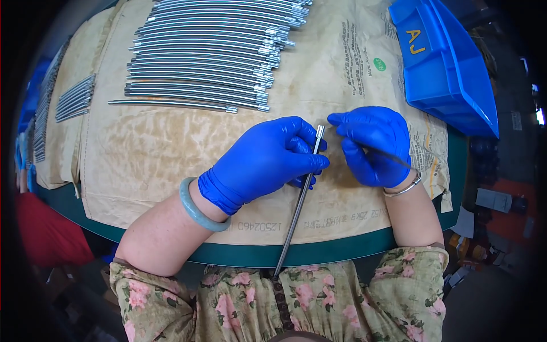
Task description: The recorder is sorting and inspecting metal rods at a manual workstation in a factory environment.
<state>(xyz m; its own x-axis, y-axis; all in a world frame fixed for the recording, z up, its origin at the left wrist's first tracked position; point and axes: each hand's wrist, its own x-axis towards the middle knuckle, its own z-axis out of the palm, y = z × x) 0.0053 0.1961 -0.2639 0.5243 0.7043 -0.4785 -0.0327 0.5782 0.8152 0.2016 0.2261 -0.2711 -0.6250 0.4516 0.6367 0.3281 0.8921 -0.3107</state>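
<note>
My left hand (pixel 265 159), in a blue glove, is closed around a slim metal rod (pixel 297 208) near its upper end. The rod slants, with its shiny stepped tip up and its lower end reaching past the table edge to my clothing. Just right of that tip, my right hand (pixel 373 142), also gloved in blue, is closed on a thin dark tool (pixel 390 157). The tool's shaft runs back across the palm toward the wrist; the fingers partly cover it, and its kind cannot be made out.
Many similar rods (pixel 199 57) lie side by side on brown paper sacking (pixel 165 142) at the back. A smaller bundle of rods (pixel 75 98) lies at far left. A blue plastic bin (pixel 433 85) stands back right. The green table edge (pixel 250 255) is near me. A red cloth shape (pixel 51 231) shows at left.
</note>
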